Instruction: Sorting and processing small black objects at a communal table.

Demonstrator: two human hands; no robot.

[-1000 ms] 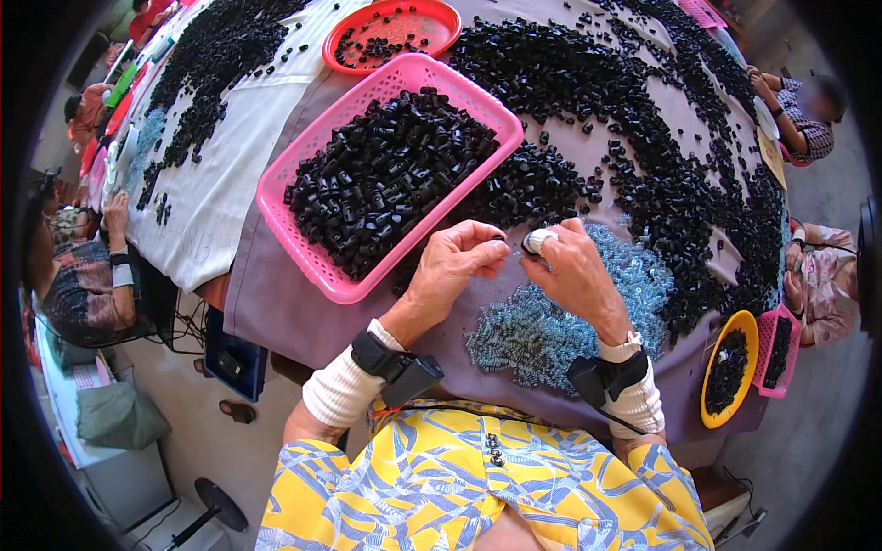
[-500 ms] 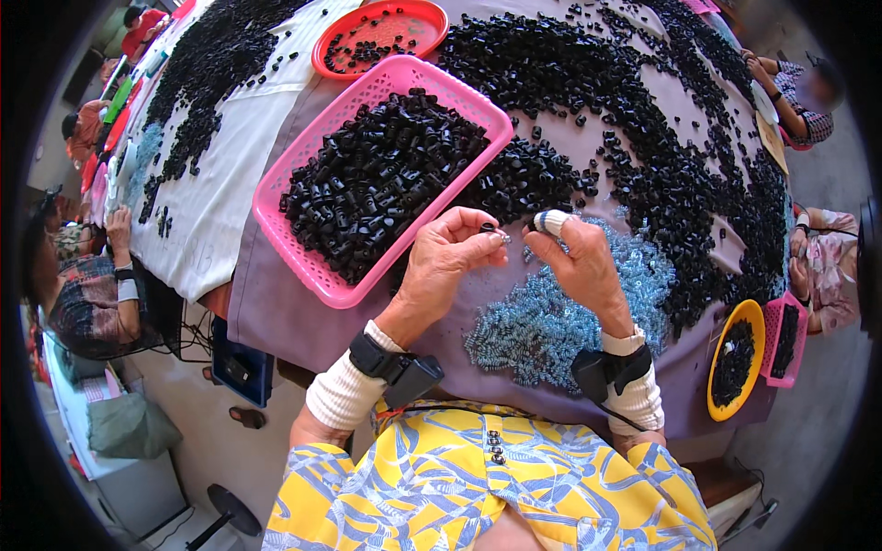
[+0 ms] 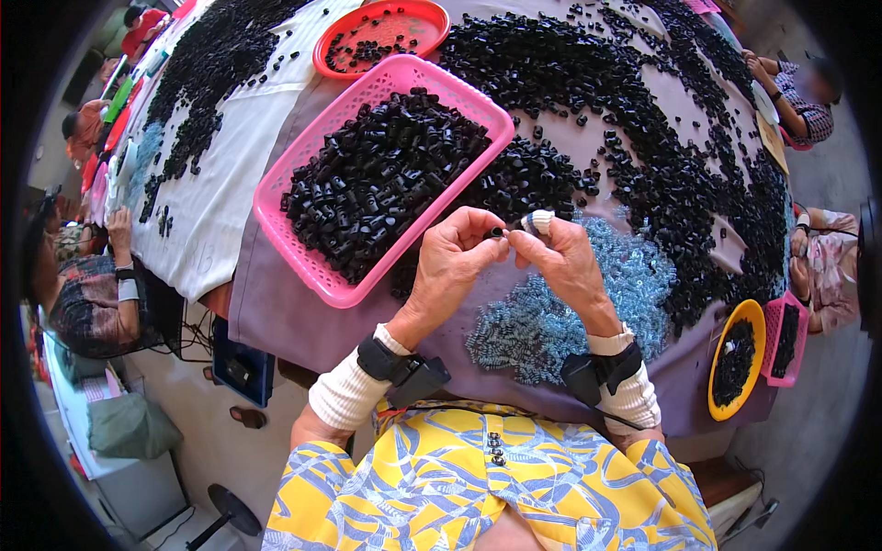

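Observation:
My left hand (image 3: 452,257) is closed, pinching a small black plastic cord lock part (image 3: 495,233) between thumb and fingertips. From the right, my right hand (image 3: 562,266) meets it, thumb and forefinger pressed together at the part's end; whatever they grip is too small to make out. A pale band wraps one finger of the right hand. Below and beside that hand spreads a heap of small shiny bluish metal springs (image 3: 524,335). Left of my hands, a pink basket (image 3: 276,216) holds many black parts (image 3: 381,174).
Loose black parts (image 3: 542,64) cover much of the purple cloth (image 3: 294,317). A red tray (image 3: 427,32) lies behind the basket; a yellow tray (image 3: 714,390) and a smaller pink basket (image 3: 799,344) stand at the right edge. Other people sit at both sides of the table.
My right hand has moved left, bringing its fingertips against the black part in my left hand. Before, the two hands were apart, with a shiny bit showing at the part's end.

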